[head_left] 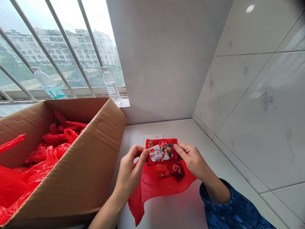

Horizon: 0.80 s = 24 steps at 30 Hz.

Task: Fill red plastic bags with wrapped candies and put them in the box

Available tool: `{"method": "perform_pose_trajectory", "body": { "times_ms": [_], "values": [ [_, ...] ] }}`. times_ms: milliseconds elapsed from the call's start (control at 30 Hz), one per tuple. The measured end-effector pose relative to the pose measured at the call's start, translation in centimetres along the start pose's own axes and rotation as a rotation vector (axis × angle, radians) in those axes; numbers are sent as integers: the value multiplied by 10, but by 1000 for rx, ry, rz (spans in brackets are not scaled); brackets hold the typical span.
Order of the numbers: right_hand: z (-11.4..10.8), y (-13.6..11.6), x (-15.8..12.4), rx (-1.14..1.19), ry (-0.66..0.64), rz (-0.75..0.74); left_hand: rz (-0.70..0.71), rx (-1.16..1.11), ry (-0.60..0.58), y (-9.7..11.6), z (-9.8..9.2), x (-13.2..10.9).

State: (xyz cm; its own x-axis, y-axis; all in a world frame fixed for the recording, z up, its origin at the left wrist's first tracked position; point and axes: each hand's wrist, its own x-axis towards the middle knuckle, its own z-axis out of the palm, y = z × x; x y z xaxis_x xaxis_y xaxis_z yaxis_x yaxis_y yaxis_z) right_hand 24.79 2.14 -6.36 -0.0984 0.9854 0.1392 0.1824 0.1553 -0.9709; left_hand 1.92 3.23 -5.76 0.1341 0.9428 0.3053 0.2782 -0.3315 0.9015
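Note:
Between both hands I hold a red snack packet (164, 152) printed with a cartoon couple and a heart, its front facing me. My left hand (132, 168) pinches its left end with thumb and fingers. At the right end, my right hand (190, 157) grips it the same way. Below the packet, a red plastic bag (157, 187) lies spread on the white surface. On the bag sit a small orange-red packet (164, 171) and a dark red wrapped piece (179, 171), partly covered by the held packet.
A cardboard box (90, 165) full of red plastic bags (54, 143) stands at the left. Behind the packet lies a printed paper (150, 138). Two plastic bottles, one labelled (49, 83) and one clear (111, 85), stand by the barred window. A tiled wall (257, 105) rises at right.

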Motion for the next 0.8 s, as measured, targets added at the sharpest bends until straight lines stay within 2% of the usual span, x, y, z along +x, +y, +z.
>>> {"method": "perform_pose_trajectory", "body": {
  "times_ms": [200,800],
  "values": [
    [-2,0,-2,-50,-4,-20,18,99,14,-4,-3,2],
    [-3,-1,0,-22,-43,-5,4,46,15,0,-2,3]
  ]
}}
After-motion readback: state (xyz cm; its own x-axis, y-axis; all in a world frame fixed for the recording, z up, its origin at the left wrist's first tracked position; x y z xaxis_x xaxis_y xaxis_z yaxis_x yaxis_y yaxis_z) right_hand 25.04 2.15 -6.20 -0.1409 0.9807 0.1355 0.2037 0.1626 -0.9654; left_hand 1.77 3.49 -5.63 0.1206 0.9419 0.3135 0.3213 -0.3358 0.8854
